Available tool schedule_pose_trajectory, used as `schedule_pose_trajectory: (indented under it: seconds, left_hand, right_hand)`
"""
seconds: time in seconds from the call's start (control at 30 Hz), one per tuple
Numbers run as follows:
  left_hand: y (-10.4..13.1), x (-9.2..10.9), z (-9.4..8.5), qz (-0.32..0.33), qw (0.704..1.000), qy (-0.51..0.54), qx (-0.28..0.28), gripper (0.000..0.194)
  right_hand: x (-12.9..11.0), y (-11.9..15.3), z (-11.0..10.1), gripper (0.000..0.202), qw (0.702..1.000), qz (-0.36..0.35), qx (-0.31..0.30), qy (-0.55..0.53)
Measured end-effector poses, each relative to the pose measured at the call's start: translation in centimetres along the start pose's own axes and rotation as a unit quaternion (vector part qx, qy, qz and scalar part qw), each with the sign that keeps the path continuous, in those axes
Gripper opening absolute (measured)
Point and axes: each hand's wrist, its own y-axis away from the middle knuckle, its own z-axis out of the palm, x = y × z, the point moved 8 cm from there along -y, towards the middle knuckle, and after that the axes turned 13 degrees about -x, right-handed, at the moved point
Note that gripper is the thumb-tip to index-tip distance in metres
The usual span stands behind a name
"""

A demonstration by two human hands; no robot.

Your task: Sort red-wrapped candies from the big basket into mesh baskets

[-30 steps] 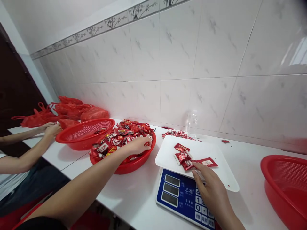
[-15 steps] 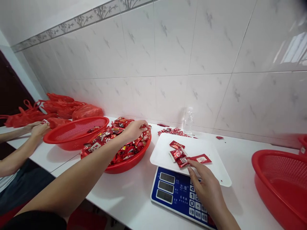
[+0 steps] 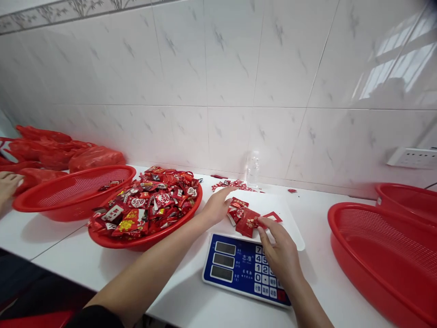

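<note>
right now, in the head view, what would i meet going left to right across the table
A co-worker's hand, a first red basket, a second red basket heaped with red packets, the left hand, the right hand, the nearer right-side basket.

Premises appear to be a small packing workroom, evidenced by a digital scale (image 3: 235,271) at five o'clock, a basket (image 3: 139,244) heaped with wrapped packets (image 3: 150,202) at eight, and bulging red bags (image 3: 97,157) at nine.
</note>
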Motion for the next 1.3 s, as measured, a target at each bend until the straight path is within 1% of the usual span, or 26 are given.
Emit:
schedule_pose_trajectory:
  seconds: [0.07, 0.17, 0.23, 0.33, 0.43, 0.53, 0.63, 0.7, 0.77, 0.83, 0.97, 1.07, 1.2, 1.3]
  left_hand:
    - [1.5, 0.0, -0.9, 0.010, 0.999, -0.007, 0.048, 0.035]
    - [4.6, -0.2, -2.0, 0.032, 0.992, -0.020, 0.121, 0.028]
    - [6.7, -0.3, -2.1, 0.057, 0.986, -0.033, 0.153, 0.024]
    - [9.4, -0.5, -1.9, 0.102, 0.975, -0.051, 0.191, 0.022]
    - [11.1, -0.9, -1.4, 0.132, 0.968, -0.052, 0.208, 0.022]
    - [11.8, -1.7, -1.1, 0.137, 0.970, -0.025, 0.201, 0.020]
    - [11.9, -2.5, -1.2, 0.113, 0.975, 0.011, 0.190, 0.017]
    - [11.7, -3.4, -1.4, 0.073, 0.979, 0.042, 0.185, 0.015]
    - [11.6, -4.2, -1.6, 0.032, 0.980, 0.074, 0.182, 0.016]
    - [11.5, -4.6, -1.6, 0.008, 0.980, 0.096, 0.175, 0.019]
    - [11.3, -4.3, -1.5, 0.007, 0.981, 0.109, 0.158, 0.021]
    - [11.3, -4.0, -1.4, 0.013, 0.982, 0.114, 0.152, 0.020]
    - [11.4, -3.8, -1.6, 0.017, 0.981, 0.114, 0.157, 0.018]
    - [11.6, -3.8, -1.9, 0.017, 0.980, 0.108, 0.166, 0.018]
  right_hand:
    - [0.2, 0.0, 0.0, 0.030, 1.000, 0.002, 0.000, 0.009]
    - [0.4, -0.3, 0.3, 0.034, 0.998, 0.013, -0.026, 0.053]
    - [0.3, -0.7, 0.8, 0.040, 0.993, 0.024, -0.059, 0.097]
    - [-0.6, -1.7, 1.9, 0.050, 0.981, 0.039, -0.122, 0.147]
    - [-1.5, -3.4, 3.6, 0.061, 0.959, 0.056, -0.215, 0.176]
    - [-1.3, -5.3, 5.0, 0.073, 0.931, 0.079, -0.306, 0.181]
    - [-0.2, -6.8, 5.6, 0.077, 0.916, 0.089, -0.354, 0.165]
    - [0.1, -7.4, 5.7, 0.072, 0.915, 0.079, -0.363, 0.154]
    - [0.0, -7.8, 5.7, 0.067, 0.922, 0.063, -0.351, 0.147]
    - [-0.4, -8.0, 5.5, 0.060, 0.935, 0.047, -0.321, 0.141]
    - [-0.7, -8.6, 5.1, 0.042, 0.956, 0.035, -0.264, 0.123]
    - [-0.2, -9.5, 4.3, 0.036, 0.970, 0.041, -0.216, 0.101]
    - [0.6, -10.7, 1.7, 0.036, 0.987, 0.062, -0.126, 0.074]
    - [1.1, -10.8, -1.3, 0.037, 0.991, 0.087, -0.073, 0.073]
